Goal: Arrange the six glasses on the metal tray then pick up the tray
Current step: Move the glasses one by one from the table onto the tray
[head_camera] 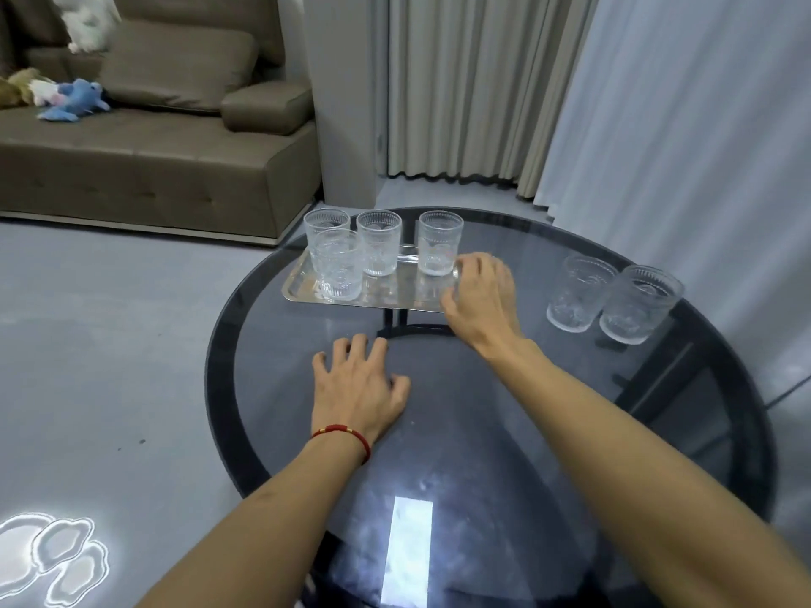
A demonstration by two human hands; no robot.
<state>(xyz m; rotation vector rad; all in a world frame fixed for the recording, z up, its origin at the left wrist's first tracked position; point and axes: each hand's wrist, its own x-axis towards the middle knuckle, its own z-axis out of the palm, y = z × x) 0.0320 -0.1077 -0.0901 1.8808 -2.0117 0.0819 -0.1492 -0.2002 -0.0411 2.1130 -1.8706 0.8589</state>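
Four glasses stand upright on the metal tray [395, 296]: one at the far left corner [325, 222], one just in front of it and overlapping it in view [339, 265], one in the far middle [379, 249], and one toward the right end [439, 249]. Two more glasses [580, 293] [638, 304] stand side by side, close enough that they may touch, on the bare glass to the right, well apart from the tray. The tray lies flat on the far part of the round dark glass worktop [482, 432].

At the tray's right end rests the right hand [482, 296], its fingers [469, 262] curled over the rim near the right-hand glass; whether they actually pinch the rim cannot be told, and no glass is in the hand. Nearer the camera, the left hand [357, 383] lies palm down on the worktop, fingers spread and holding nothing. A red cord bracelet [344, 434] circles its wrist.

Beyond the worktop are a grey floor, a brown sofa [153, 147] with a blue plush toy [77, 103] on its seat, and pale curtains [482, 81].
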